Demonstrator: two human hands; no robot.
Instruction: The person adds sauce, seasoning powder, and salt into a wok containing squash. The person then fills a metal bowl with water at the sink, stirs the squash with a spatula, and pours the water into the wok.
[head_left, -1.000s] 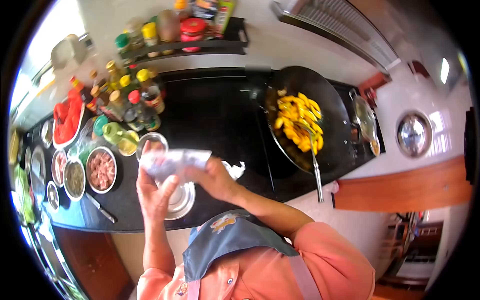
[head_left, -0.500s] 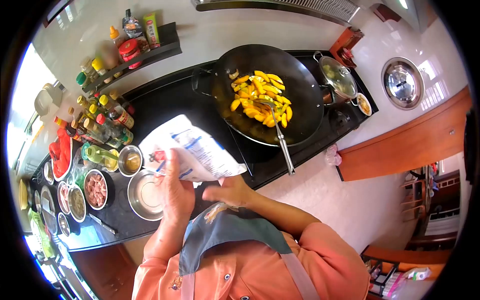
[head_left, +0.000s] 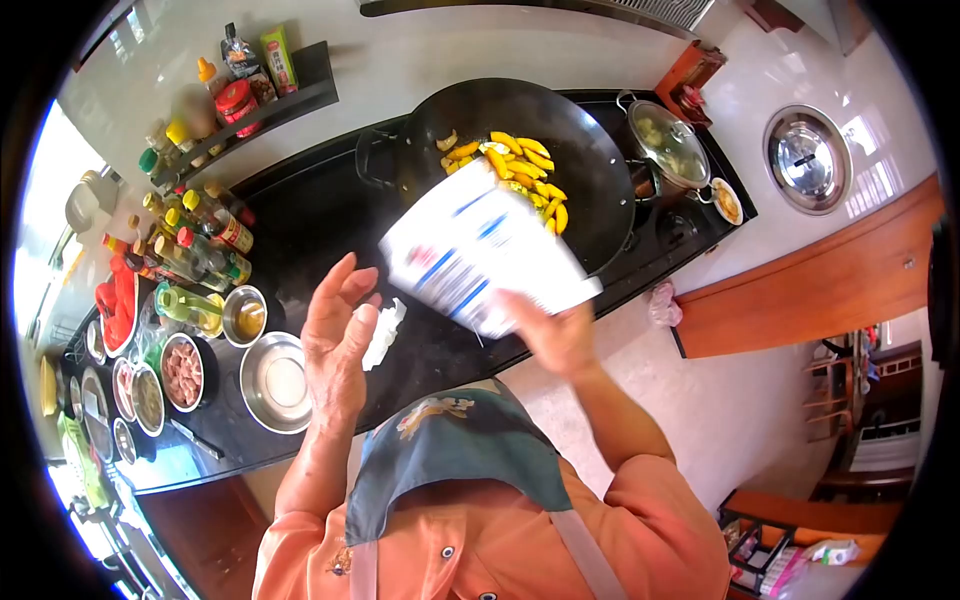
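My right hand (head_left: 552,335) grips a white plastic bag (head_left: 490,250) with blue print by its lower edge. The bag is smeared by motion and tilts over the near side of a large black wok (head_left: 590,150). Yellow-orange wedges of a vegetable (head_left: 525,160) lie in the wok, partly hidden by the bag. The spatula seen earlier is now covered. My left hand (head_left: 338,350) is raised over the counter with its fingers apart. Right beside its thumb is a crumpled white piece (head_left: 383,335); whether they touch I cannot tell.
A steel bowl (head_left: 250,385), a pot of cut meat (head_left: 190,370), a knife (head_left: 198,440) and several sauce bottles (head_left: 215,225) crowd the left counter. A lidded pot (head_left: 665,150) stands right of the wok. A shelf (head_left: 300,100) of condiments hangs above.
The bag has gone from my left hand to my right and moved right and up, over the wok's near part. My left hand has let go and spread its fingers.
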